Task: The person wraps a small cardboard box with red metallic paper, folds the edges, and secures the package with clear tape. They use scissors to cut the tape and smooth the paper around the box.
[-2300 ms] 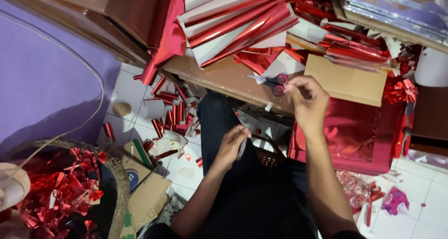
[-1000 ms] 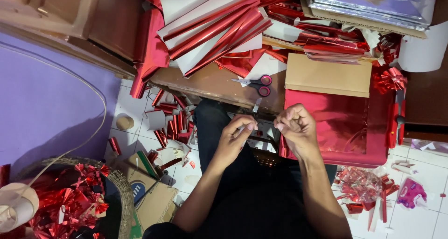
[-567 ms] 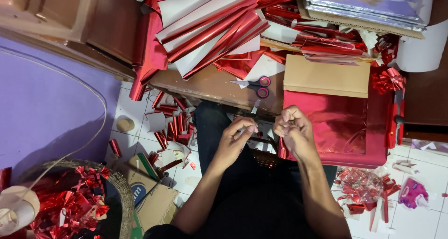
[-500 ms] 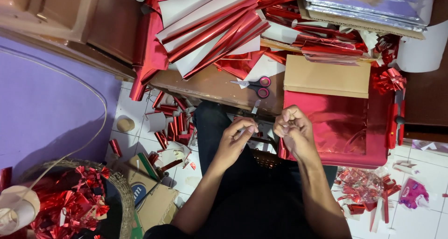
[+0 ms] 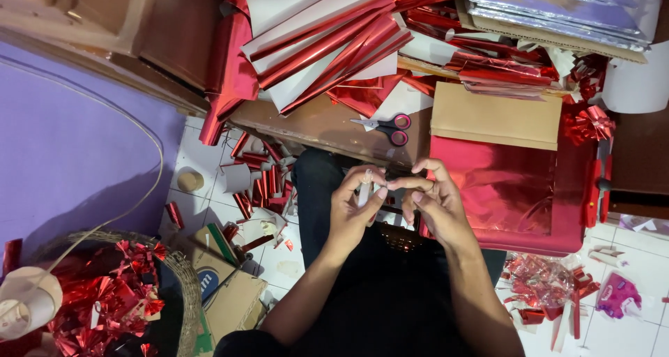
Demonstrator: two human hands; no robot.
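In the head view, the left hand [image 5: 355, 207] and the right hand [image 5: 432, 203] meet above the lap, fingertips almost touching. The left hand pinches a small pale strip of paper or tape [image 5: 364, 190], held upright; the right hand's fingers are curled narrow at its top edge, and whether they grip it cannot be told. The step in hand seems to be fine fingertip work on that strip, peeling or folding it. The next move likely calls for a steady pinch from both sides. Just beyond lie red-handled scissors [image 5: 385, 125] on the brown wooden table [image 5: 313, 123], beside a shiny red foil sheet [image 5: 502, 190].
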